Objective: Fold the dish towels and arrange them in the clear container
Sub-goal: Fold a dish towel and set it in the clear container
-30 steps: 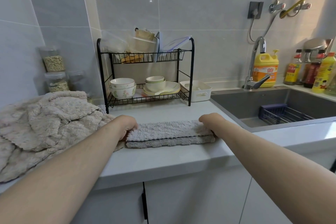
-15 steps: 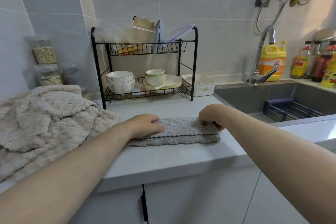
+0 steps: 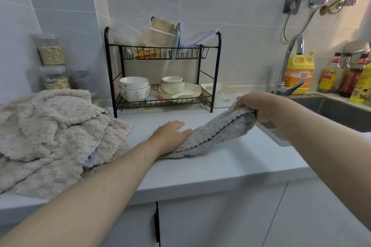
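While my left hand lies flat, fingers straight, on one grey towel, that end stays hidden beneath my palm. My right hand grips the other end in curled fingers, raised above the desk in front of the rack. Clear boxes on the rack's top shelf blur together. Two stacked bowls sit on its lower shelf. Left of the rack, a heap of beige towels is cut off, so I cannot count them.
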A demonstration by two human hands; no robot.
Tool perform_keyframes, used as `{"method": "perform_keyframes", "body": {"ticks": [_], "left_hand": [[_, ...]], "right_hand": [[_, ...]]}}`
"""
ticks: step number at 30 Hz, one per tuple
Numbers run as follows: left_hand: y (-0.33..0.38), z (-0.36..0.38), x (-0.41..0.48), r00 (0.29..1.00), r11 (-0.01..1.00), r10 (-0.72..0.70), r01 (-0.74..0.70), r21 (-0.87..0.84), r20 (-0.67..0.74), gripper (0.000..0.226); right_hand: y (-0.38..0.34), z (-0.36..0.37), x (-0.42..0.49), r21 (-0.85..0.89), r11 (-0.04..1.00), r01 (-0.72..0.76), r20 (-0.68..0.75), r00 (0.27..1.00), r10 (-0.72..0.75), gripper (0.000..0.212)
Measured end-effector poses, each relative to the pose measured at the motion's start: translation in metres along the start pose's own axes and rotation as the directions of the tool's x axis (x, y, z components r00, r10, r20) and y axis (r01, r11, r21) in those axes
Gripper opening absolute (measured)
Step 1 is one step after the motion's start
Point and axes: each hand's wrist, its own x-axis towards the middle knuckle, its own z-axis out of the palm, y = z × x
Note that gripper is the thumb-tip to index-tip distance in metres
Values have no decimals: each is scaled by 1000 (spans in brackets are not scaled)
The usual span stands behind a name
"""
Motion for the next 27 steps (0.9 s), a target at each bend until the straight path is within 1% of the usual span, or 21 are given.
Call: {"method": "perform_keyframes", "body": {"ticks": [1,2,4,5,7,8,9,11,12,15,17,18,19,20,22,23,24,25,26,27], "left_hand": [[-9,-8,-5,999,999,-19,17,-29,-40,63],[-22,-16,-14,999,1000,-28,28,-10,-38,58],[-46,-26,-34,998,995,-19,13,100,57,55],[-52,-29,-44,994,987,-18,1,158,107,56],[-56,-27,-53,991,972,-22,-10,234,134,61],[-56,-26,-52,992,968,-21,-12,252,126,63],[-55,-26,-52,993,964,-15,-17,266,118,63],[-55,-25,-51,995,960,-12,-17,280,103,65],[-57,-25,-51,995,959,-15,-13,283,96,65],[-58,-25,-52,997,958,-6,-18,287,80,64],[-58,-25,-53,997,961,-5,-15,275,72,63],[-59,-25,-53,998,962,-6,-13,271,70,62],[-59,-25,-53,998,963,-7,-12,269,69,63],[-59,-25,-53,998,964,-9,-10,267,67,63],[-58,-25,-54,998,965,-11,-6,263,63,59],[-56,-26,-55,998,967,-8,-7,257,57,56],[-55,-26,-56,999,968,-3,-9,249,51,54],[-54,-26,-57,999,970,-1,-11,243,49,54],[-54,-26,-57,999,970,-1,-11,241,49,53],[-53,-27,-57,999,971,-1,-10,241,46,54]], "right_hand": [[-3,-3,-3,7,1000,8,0,1000,-8,13],[-5,-4,-5,18,999,28,12,1000,-29,12],[-12,3,-11,62,996,68,57,996,-72,5],[-16,10,-14,83,993,80,80,993,-87,7],[-25,32,-18,97,992,86,118,988,-97,8],[-29,45,-18,87,993,84,136,986,-95,3],[-32,57,-20,75,994,84,153,984,-95,5],[-35,80,-20,31,996,87,163,982,-91,14],[-33,90,-19,-1,996,94,167,982,-92,15],[-20,117,-14,-116,992,55,203,979,-30,18],[-13,126,-9,-164,986,28,252,968,14,27],[-12,128,-9,-162,986,29,282,959,18,29],[-13,127,-12,-139,989,38,314,949,8,26],[-14,125,-14,-100,994,49,328,945,-13,24],[-16,114,-16,-21,996,88,315,946,-77,29],[-17,107,-17,26,991,131,304,943,-133,30],[-17,100,-17,83,978,190,281,937,-206,26],[-15,92,-19,122,956,267,227,930,-289,21],[-9,86,-18,111,930,352,145,920,-365,19],[-1,80,-18,38,912,409,62,910,-411,21]]}}
